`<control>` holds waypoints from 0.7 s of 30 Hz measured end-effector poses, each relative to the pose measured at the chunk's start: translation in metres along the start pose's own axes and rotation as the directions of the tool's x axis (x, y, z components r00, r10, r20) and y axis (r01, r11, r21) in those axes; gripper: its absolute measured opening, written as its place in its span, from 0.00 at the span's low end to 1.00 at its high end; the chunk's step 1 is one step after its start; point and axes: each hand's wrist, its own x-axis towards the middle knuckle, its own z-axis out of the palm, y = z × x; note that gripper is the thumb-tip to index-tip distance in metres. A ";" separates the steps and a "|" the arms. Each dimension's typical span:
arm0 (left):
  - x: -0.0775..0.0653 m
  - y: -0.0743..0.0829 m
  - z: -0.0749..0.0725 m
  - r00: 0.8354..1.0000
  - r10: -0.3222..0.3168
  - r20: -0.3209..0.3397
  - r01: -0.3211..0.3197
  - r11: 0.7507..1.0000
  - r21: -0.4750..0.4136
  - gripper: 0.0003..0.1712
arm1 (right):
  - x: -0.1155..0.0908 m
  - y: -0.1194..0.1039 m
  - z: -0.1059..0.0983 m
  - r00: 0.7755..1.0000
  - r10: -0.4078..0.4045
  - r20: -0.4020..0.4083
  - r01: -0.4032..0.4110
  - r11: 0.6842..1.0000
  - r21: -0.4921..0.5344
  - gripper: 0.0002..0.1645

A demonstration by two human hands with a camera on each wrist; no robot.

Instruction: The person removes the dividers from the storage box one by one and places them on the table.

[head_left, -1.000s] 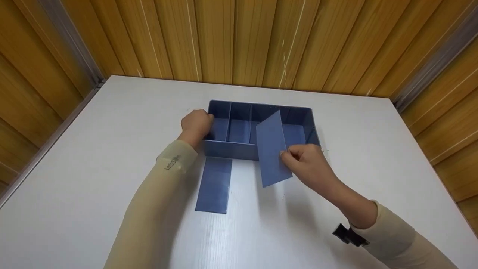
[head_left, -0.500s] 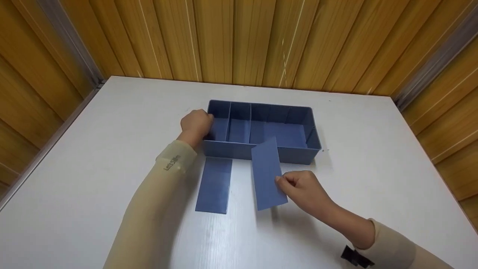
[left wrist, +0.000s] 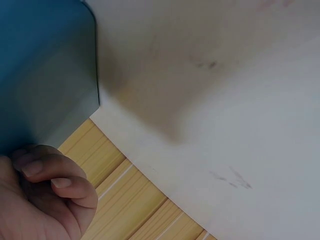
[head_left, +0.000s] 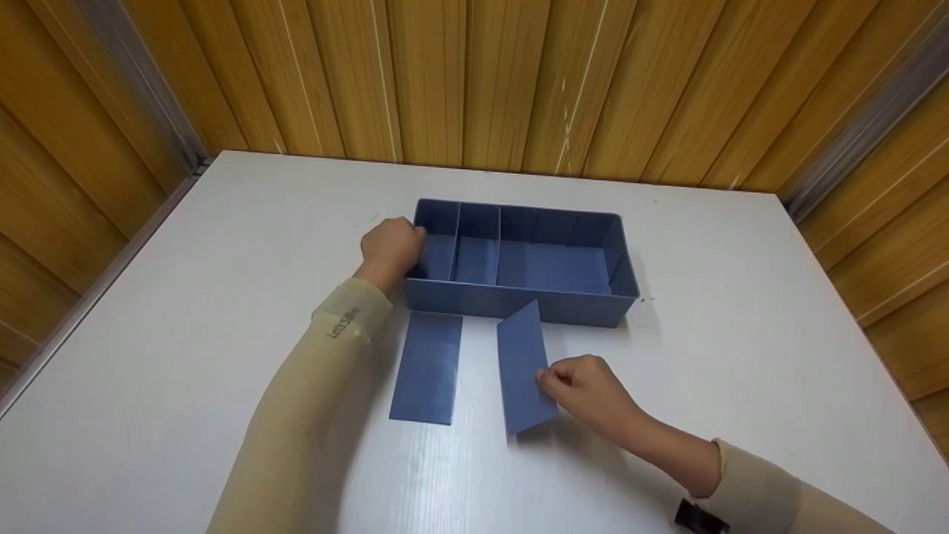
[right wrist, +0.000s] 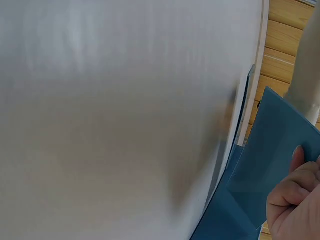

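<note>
A blue plastic box point(head_left: 511, 302) stands on the white table, with two dividers upright in its left half. My left hand point(head_left: 391, 246) grips the box's left wall, fingers curled over the rim; the left wrist view shows the same hand point(left wrist: 47, 195) against the box's side point(left wrist: 55, 80). In front of the box, my right hand point(head_left: 589, 389) pinches a loose blue divider point(head_left: 521, 371) by its right edge, tilted above the table. The right wrist view has this divider point(right wrist: 275, 150) between thumb and fingers. A second loose divider point(head_left: 426, 371) lies flat to its left.
The white table point(head_left: 222, 297) meets a wood-panelled wall point(head_left: 497, 81) behind the box. Side panels rise at the left and right. The box's wide right compartment point(head_left: 563, 267) shows its bare floor.
My right hand has carried the divider from over the box down towards the table's front, slightly leftwards. My left hand keeps its grip on the box.
</note>
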 end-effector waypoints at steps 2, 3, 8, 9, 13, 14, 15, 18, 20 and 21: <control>0.000 0.000 0.001 1.000 0.001 0.001 -0.001 1.000 -0.002 0.27 | 0.002 0.001 0.001 1.000 0.008 -0.002 -0.008 1.000 0.004 0.29; 0.000 0.000 0.001 1.000 0.003 -0.001 -0.003 1.000 -0.002 0.27 | 0.002 0.001 0.002 1.000 0.011 -0.002 -0.010 1.000 0.006 0.29; 0.000 0.000 0.001 1.000 0.009 -0.007 -0.009 1.000 -0.011 0.26 | 0.006 0.003 0.004 1.000 0.028 -0.011 -0.028 1.000 -0.002 0.28; 0.000 0.000 0.001 1.000 0.011 -0.007 -0.011 1.000 -0.013 0.26 | 0.007 0.004 0.004 0.999 0.033 -0.011 -0.033 0.999 -0.005 0.28; 0.001 0.000 0.001 1.000 0.013 -0.005 -0.014 1.000 -0.024 0.26 | 0.009 0.006 0.006 0.999 0.045 0.006 -0.045 0.998 -0.049 0.29; 0.001 -0.001 0.001 1.000 0.013 -0.006 -0.013 1.000 -0.024 0.26 | 0.010 0.006 0.007 0.999 0.046 0.013 -0.045 0.997 -0.063 0.29; 0.002 -0.001 0.002 1.000 0.013 -0.008 -0.013 1.000 -0.025 0.26 | 0.011 0.006 0.007 0.999 0.044 0.020 -0.042 0.996 -0.080 0.29; 0.002 -0.001 0.002 1.000 0.010 -0.009 -0.011 1.000 -0.029 0.26 | 0.012 0.006 0.008 0.998 0.042 0.044 -0.037 0.992 -0.120 0.30; 0.002 -0.002 0.002 1.000 0.010 -0.008 -0.010 1.000 -0.028 0.26 | 0.012 0.005 0.009 0.997 0.042 0.059 -0.033 0.990 -0.139 0.30; 0.002 -0.002 0.002 1.000 0.012 -0.007 -0.012 1.000 -0.021 0.26 | 0.013 0.005 0.009 0.997 0.045 0.070 -0.035 0.989 -0.144 0.30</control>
